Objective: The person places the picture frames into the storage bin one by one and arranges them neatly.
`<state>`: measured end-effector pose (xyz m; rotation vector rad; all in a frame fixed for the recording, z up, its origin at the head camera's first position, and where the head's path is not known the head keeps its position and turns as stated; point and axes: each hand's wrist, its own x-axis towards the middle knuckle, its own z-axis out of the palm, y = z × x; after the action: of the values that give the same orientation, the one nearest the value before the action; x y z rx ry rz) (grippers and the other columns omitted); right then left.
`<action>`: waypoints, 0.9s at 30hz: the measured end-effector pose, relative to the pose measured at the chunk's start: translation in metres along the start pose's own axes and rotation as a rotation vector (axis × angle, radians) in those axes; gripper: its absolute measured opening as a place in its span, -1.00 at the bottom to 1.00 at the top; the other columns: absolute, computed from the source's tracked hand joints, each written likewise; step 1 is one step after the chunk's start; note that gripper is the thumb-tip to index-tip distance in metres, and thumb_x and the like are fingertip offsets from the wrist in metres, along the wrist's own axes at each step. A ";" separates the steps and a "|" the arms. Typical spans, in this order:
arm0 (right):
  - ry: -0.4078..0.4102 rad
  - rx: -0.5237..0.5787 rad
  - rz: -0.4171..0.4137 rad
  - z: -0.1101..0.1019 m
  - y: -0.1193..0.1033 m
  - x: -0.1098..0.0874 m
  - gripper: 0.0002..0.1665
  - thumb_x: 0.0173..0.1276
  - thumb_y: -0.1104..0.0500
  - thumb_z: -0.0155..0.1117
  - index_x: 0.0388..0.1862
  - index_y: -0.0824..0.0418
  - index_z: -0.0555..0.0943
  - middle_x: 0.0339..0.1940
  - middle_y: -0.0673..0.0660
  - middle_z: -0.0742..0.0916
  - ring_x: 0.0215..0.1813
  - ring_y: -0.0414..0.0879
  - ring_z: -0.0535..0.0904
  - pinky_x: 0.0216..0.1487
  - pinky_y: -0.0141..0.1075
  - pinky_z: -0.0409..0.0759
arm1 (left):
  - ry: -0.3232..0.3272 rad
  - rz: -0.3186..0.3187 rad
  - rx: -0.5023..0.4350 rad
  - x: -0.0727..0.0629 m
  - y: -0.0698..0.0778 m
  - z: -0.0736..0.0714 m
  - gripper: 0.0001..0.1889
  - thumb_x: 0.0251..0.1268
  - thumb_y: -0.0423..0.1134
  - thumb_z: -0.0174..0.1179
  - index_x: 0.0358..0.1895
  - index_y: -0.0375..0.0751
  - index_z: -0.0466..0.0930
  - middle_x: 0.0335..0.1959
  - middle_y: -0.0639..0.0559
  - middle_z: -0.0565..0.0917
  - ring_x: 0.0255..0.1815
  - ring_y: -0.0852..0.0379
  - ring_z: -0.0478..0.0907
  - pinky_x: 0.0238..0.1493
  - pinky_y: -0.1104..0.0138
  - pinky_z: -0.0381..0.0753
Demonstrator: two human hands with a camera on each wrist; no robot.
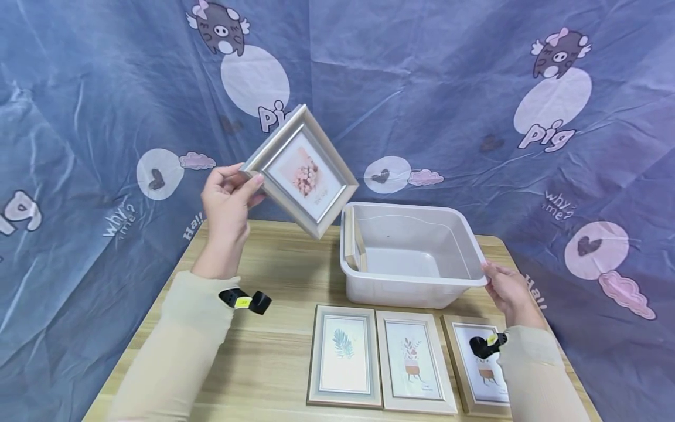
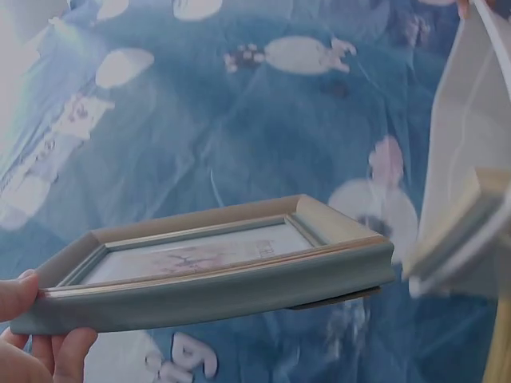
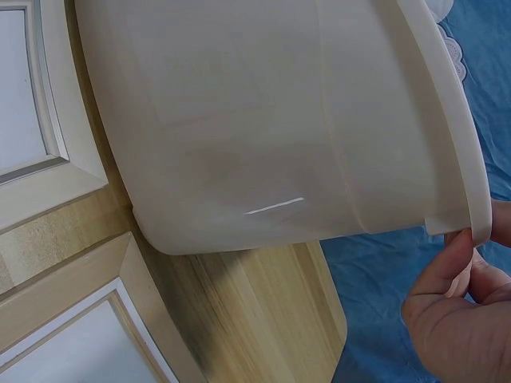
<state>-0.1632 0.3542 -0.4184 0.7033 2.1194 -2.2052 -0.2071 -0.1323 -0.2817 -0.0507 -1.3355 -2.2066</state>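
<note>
My left hand pinches one corner of a picture frame with a pink flower print, holding it tilted in the air left of the bin. In the left wrist view the thumb lies on top of this frame and the fingers beneath. My right hand grips the right rim of a pale plastic bin; in the right wrist view thumb and fingers pinch its lip. Inside the bin, another picture frame stands on edge against the left wall.
Three picture frames lie face up before the bin: one with a blue leaf print, one with a potted plant, and a similar one partly under the right forearm. The wooden table ends at a blue patterned cloth.
</note>
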 end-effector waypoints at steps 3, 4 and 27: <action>0.002 -0.023 0.006 0.000 0.000 0.000 -0.27 0.46 0.15 0.03 0.43 0.50 0.05 -0.34 -0.23 0.53 -0.26 -0.37 0.44 -0.27 -0.59 0.52 | -0.020 -0.018 -0.026 -0.007 -0.002 0.015 -0.67 -0.03 -0.69 0.27 -0.26 -0.21 0.56 -0.40 -0.08 0.60 -0.39 0.08 0.63 -0.37 0.22 0.70; 0.003 -0.026 0.008 0.000 0.000 0.000 -0.27 0.46 0.15 0.02 0.43 0.50 0.05 -0.34 -0.24 0.54 -0.26 -0.37 0.45 -0.27 -0.59 0.53 | -0.026 -0.022 -0.028 -0.010 -0.003 0.020 -0.67 -0.03 -0.68 0.28 -0.27 -0.20 0.56 -0.39 -0.08 0.61 -0.39 0.08 0.63 -0.36 0.21 0.71; -0.001 -0.015 0.004 -0.003 0.003 0.003 -0.41 0.44 0.14 0.07 0.36 0.36 0.29 -0.36 -0.23 0.56 -0.26 -0.35 0.44 -0.28 -0.58 0.52 | -0.027 -0.089 0.090 -0.075 -0.067 0.094 -0.64 -0.06 -0.60 0.35 -0.14 -0.40 0.50 -0.33 -0.08 0.61 -0.39 0.17 0.54 -0.35 0.28 0.71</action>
<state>-0.1641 0.3573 -0.4223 0.7048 2.1298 -2.1853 -0.1986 0.0025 -0.3117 0.0127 -1.4761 -2.2231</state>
